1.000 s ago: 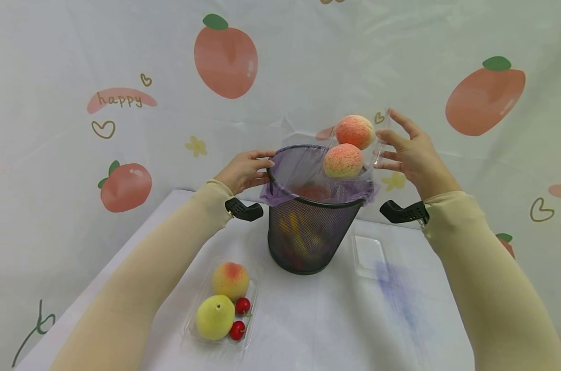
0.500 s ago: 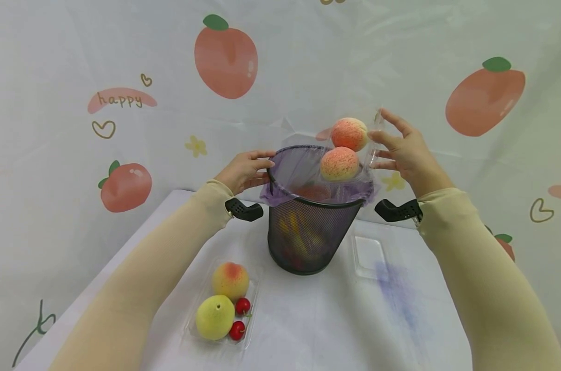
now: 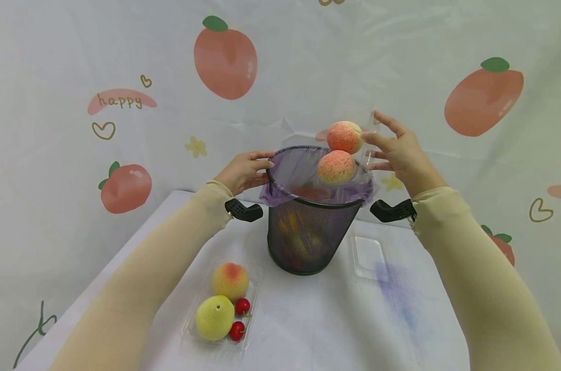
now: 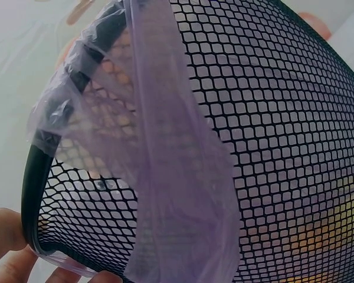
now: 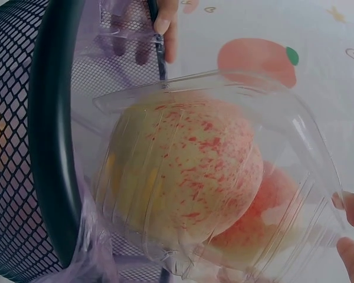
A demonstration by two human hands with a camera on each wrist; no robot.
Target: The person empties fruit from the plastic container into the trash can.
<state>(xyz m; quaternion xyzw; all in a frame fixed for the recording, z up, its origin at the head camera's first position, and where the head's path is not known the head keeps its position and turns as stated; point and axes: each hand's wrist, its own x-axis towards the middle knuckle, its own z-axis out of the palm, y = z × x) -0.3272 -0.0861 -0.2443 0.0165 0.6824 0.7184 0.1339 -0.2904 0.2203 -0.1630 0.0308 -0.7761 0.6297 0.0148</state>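
My left hand (image 3: 245, 171) grips the left rim of a black mesh wastebasket (image 3: 308, 237) lined with a purple plastic bag (image 3: 276, 195). In the left wrist view its fingertips (image 4: 6, 233) curl at the rim. My right hand (image 3: 401, 154) holds a clear plastic box (image 5: 318, 135) by its edge, tilted over the basket's mouth. Inside that box lie two peaches: a lower peach (image 3: 336, 167) and an upper peach (image 3: 345, 137). Yellow things show through the mesh at the basket's lower part.
Front left on the white table (image 3: 308, 319) sits a clear tray (image 3: 190, 330) with a peach (image 3: 230, 281), a yellow pear (image 3: 215, 318) and two red cherries (image 3: 237, 331). Another clear plastic tray (image 3: 368, 255) lies right of the basket. A fruit-printed cloth (image 3: 280, 62) hangs behind.
My right hand has moved left and slightly down with the box, bringing both peaches further over the basket's opening. The left hand has stayed at the rim.
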